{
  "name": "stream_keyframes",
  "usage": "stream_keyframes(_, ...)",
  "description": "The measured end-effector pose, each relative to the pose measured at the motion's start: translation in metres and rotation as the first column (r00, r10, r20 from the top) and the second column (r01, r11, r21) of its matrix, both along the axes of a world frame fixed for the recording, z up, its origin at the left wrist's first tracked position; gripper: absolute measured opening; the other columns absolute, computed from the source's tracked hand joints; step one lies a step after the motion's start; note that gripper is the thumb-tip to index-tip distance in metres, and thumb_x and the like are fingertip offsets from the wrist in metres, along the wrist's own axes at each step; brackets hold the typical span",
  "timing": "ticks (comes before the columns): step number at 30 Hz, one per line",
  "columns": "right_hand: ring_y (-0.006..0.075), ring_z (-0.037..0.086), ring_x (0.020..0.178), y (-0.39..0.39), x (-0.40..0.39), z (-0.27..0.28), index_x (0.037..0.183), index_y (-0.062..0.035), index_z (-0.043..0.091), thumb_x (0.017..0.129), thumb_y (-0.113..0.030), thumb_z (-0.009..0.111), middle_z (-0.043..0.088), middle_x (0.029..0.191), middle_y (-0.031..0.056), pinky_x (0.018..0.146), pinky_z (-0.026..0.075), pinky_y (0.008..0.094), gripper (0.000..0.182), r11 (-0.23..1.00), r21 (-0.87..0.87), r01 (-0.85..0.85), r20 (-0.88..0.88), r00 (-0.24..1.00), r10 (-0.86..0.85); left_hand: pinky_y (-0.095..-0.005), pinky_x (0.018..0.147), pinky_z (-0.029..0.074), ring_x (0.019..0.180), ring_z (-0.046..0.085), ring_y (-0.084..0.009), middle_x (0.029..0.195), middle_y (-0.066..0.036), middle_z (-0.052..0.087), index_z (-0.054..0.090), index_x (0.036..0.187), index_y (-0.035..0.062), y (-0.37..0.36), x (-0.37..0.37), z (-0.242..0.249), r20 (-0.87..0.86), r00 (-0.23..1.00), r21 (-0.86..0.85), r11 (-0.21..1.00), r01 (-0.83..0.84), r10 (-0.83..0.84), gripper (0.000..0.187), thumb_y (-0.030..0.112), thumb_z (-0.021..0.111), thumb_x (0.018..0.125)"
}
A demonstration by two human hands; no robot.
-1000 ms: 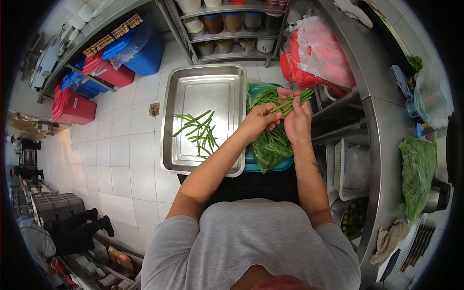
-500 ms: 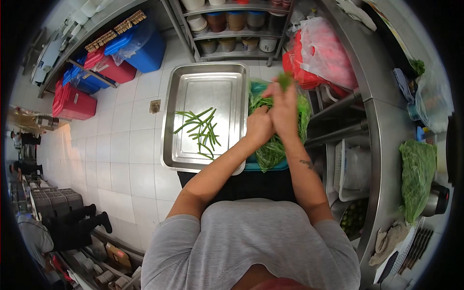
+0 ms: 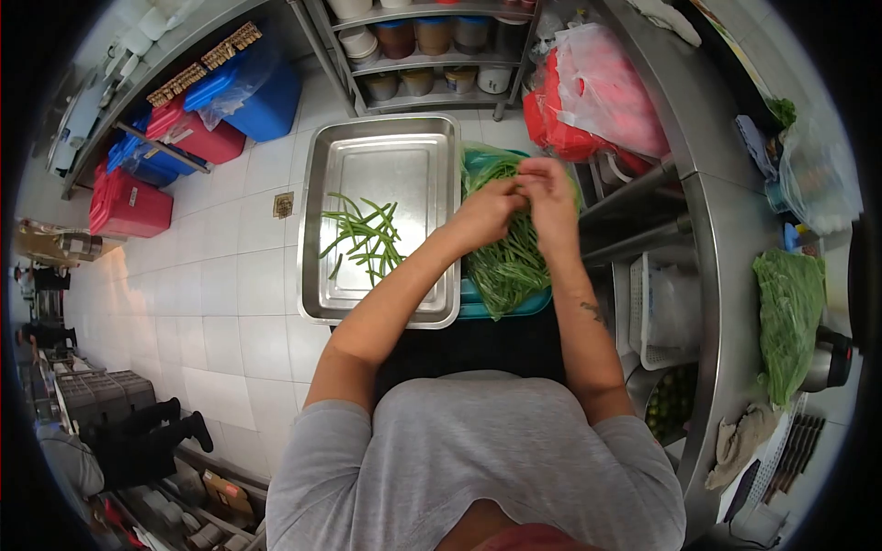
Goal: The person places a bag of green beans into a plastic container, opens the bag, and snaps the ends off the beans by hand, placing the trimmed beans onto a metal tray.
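My left hand (image 3: 486,213) and my right hand (image 3: 551,198) meet over a pile of green beans (image 3: 508,264) lying in plastic on a teal tray (image 3: 514,307). Both hands have their fingers pinched together on beans at the top of the pile. To the left lies a steel tray (image 3: 386,138) with a small loose heap of green beans (image 3: 366,237) in its middle. What the fingertips grip is partly hidden by the hands.
A steel counter (image 3: 735,266) runs along the right with a bag of leafy greens (image 3: 788,321), a cloth (image 3: 742,441) and plastic bags. Red bags (image 3: 588,101) hang behind the trays. Shelves with tubs (image 3: 413,46) and red and blue crates (image 3: 184,138) stand on the tiled floor. Another person's legs (image 3: 147,432) show at lower left.
My right hand held a bunch of beans up a second ago; both hands have come down together onto the pile. The heap in the steel tray looks slightly larger.
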State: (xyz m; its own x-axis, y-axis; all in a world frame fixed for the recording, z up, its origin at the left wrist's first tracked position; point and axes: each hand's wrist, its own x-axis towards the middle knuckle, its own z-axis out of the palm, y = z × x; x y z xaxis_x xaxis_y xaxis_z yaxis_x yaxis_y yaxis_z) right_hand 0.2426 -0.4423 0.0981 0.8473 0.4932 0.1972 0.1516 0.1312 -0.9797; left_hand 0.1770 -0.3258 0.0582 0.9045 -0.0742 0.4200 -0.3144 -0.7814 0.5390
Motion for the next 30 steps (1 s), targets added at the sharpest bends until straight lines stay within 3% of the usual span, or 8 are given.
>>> stream_keyframes(2, 0.0111, 0.055, 0.077, -0.021, 0.015, -0.002, 0.097, -0.0024, 0.056, 0.083, 0.001, 0.050, 0.057, 0.089, 0.0038, 0.067, 0.045, 0.0232, 0.015, 0.993, -0.017, 0.114, -0.123, 0.986, -0.115, -0.0414, 0.085, 0.045, 0.099, 0.054, -0.0320, 0.107, -0.013, 0.057, 0.065, 0.099, 0.0079, -0.018, 0.005, 0.021, -0.244, 0.967, 0.264, 0.955, 0.133, -0.067, 0.031, 0.006, 0.060, 0.069)
stream_keyframes(6, 0.0098, 0.055, 0.075, -0.045, 0.028, -0.009, 0.095, -0.0026, 0.055, 0.083, 0.000, 0.049, 0.056, 0.087, 0.0029, 0.064, 0.044, 0.0220, 0.014, 0.985, -0.117, 0.125, -0.187, 0.972, -0.145, -0.0415, 0.083, 0.044, 0.098, 0.053, -0.0265, 0.108, -0.011, 0.053, 0.066, 0.092, 0.0076, -0.048, 0.012, 0.015, -0.285, 0.954, 0.616, 0.780, 0.108, 0.093, 0.020, 0.015, 0.053, 0.078)
stream_keyframes(10, 0.0101, 0.055, 0.075, -0.057, 0.025, -0.016, 0.095, -0.0022, 0.055, 0.084, 0.000, 0.049, 0.057, 0.087, 0.0031, 0.064, 0.043, 0.0221, 0.013, 0.978, -0.157, 0.138, -0.207, 0.964, -0.169, -0.0381, 0.080, 0.045, 0.098, 0.053, -0.0257, 0.107, -0.010, 0.051, 0.065, 0.091, 0.0078, -0.047, 0.011, 0.012, -0.183, 0.983, 0.598, 0.790, 0.136, -0.031, 0.019, 0.014, 0.054, 0.077)
stream_keyframes(16, 0.0101, 0.055, 0.074, -0.066, 0.027, -0.018, 0.096, -0.0016, 0.056, 0.084, 0.000, 0.049, 0.058, 0.086, 0.0034, 0.064, 0.044, 0.0226, 0.014, 0.986, -0.071, 0.149, -0.202, 0.966, -0.160, -0.0406, 0.078, 0.048, 0.089, 0.056, -0.0325, 0.103, -0.015, 0.049, 0.060, 0.096, 0.0069, -0.019, 0.006, 0.024, -0.267, 0.964, 0.199, 0.978, 0.069, -0.013, 0.024, 0.008, 0.060, 0.072)
stream_keyframes(19, 0.0099, 0.055, 0.075, -0.069, 0.029, -0.018, 0.097, -0.0013, 0.057, 0.086, -0.001, 0.050, 0.059, 0.089, 0.0039, 0.067, 0.044, 0.0229, 0.013, 0.990, -0.029, 0.141, -0.183, 0.972, -0.144, -0.0379, 0.072, 0.047, 0.084, 0.056, -0.0335, 0.096, -0.016, 0.053, 0.060, 0.098, 0.0036, 0.014, 0.002, 0.028, -0.097, 0.995, -0.065, 0.998, -0.004, -0.002, 0.024, 0.009, 0.062, 0.075)
stream_keyframes(24, 0.0137, 0.057, 0.092, -0.052, 0.012, -0.006, 0.109, 0.0001, 0.056, 0.089, -0.009, 0.053, 0.060, 0.100, 0.0073, 0.083, 0.044, 0.0254, 0.021, 0.989, -0.051, -0.136, -0.159, 0.979, 0.126, -0.0371, 0.068, 0.046, 0.077, 0.059, -0.0286, 0.086, -0.014, 0.056, 0.060, 0.095, 0.0008, 0.031, -0.002, 0.044, -0.075, 0.996, -0.355, 0.935, 0.017, -0.047, 0.022, 0.011, 0.065, 0.076)
stream_keyframes(27, 0.0153, 0.054, 0.103, -0.038, 0.000, -0.002, 0.118, 0.0002, 0.053, 0.091, -0.010, 0.052, 0.059, 0.109, 0.0080, 0.091, 0.041, 0.0267, 0.029, 0.967, -0.056, -0.250, -0.108, 0.964, 0.243, -0.0258, 0.060, 0.045, 0.067, 0.057, -0.0114, 0.076, -0.004, 0.057, 0.059, 0.100, 0.0018, 0.031, -0.006, 0.059, -0.382, 0.921, -0.503, 0.853, -0.141, -0.073, 0.018, 0.010, 0.063, 0.084)
stream_keyframes(30, 0.0121, 0.052, 0.098, -0.022, -0.013, 0.002, 0.128, -0.0010, 0.046, 0.093, -0.009, 0.048, 0.056, 0.106, 0.0043, 0.087, 0.042, 0.0255, 0.036, 0.938, 0.058, -0.341, -0.211, 0.914, 0.346, -0.0224, 0.055, 0.043, 0.060, 0.053, -0.0078, 0.071, 0.001, 0.056, 0.058, 0.100, 0.0036, 0.024, -0.010, 0.059, -0.347, 0.930, -0.728, 0.660, -0.187, -0.120, 0.016, 0.011, 0.061, 0.086)
